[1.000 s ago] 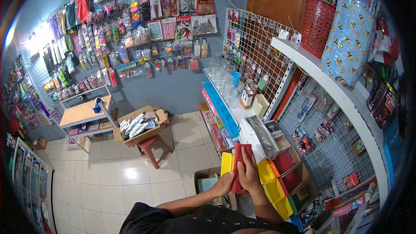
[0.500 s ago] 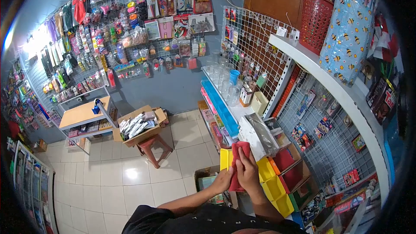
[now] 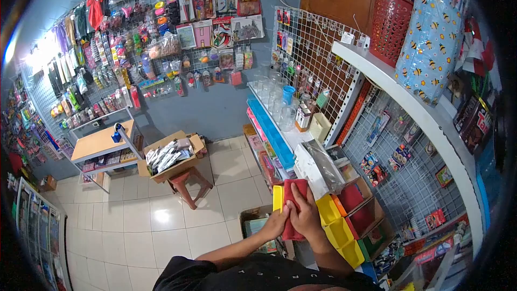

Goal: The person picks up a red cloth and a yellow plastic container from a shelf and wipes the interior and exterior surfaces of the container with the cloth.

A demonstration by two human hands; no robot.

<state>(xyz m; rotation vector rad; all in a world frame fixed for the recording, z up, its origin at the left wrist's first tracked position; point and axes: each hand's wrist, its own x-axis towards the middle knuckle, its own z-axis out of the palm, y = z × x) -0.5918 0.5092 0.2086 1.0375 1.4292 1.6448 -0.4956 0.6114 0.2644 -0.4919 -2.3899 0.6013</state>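
My left hand (image 3: 276, 223) is closed around the lower end of a small yellow plastic tray (image 3: 278, 198), held in front of my body. A folded red cloth (image 3: 293, 230) lies against the right side of that tray. Over the cloth is my right hand (image 3: 305, 214), its fingers bent and pressing it on the tray. The two hands touch at the thumbs. Just right of them sit several yellow trays (image 3: 339, 231) in a row, with an orange edge (image 3: 340, 206) showing beside them. How much of the held tray the cloth covers is hidden.
Ahead stands a white shelf (image 3: 301, 141) with glass jars and a blue cup (image 3: 288, 95). A white curved shelf (image 3: 398, 83) juts in at the right. On the left, an open carton (image 3: 171, 153) of packets rests on a brown stool (image 3: 189, 186). Another carton (image 3: 249, 221) is below my hands.
My hands have drawn slightly closer together, with the left thumb higher against the cloth. The tray and cloth stay held, and the whole view has shifted a little.
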